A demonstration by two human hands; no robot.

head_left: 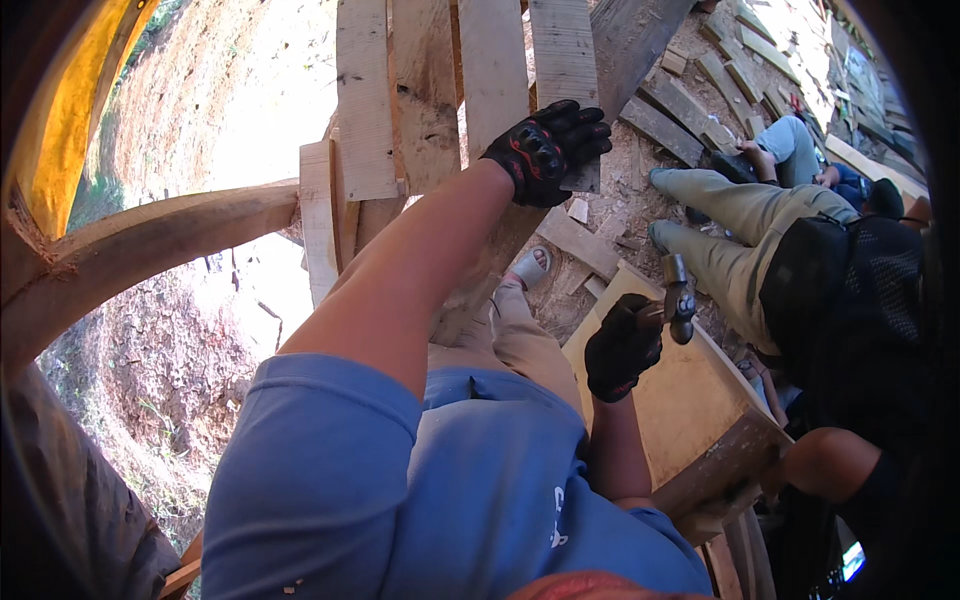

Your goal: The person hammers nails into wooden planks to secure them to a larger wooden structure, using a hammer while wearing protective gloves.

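My left hand (548, 152), in a black glove with red trim, lies over the near end of a row of pale wooden slats. Its fingers stretch to the right across the end of the rightmost slat (563, 60). Lower and to the right, my right hand (625, 350), also gloved in black, is closed round a hammer (681, 305) close to its metal head. The head stands up beyond the fist. Most of the handle is hidden by the glove. Another slat (493, 75) lies just left of the rightmost one, with a narrow gap between.
A wooden box (690, 410) stands beside my right arm. People in work clothes (800, 240) sit close on the right. Loose boards (665, 130) and wood chips litter the ground. A curved timber (160, 240) crosses at the left.
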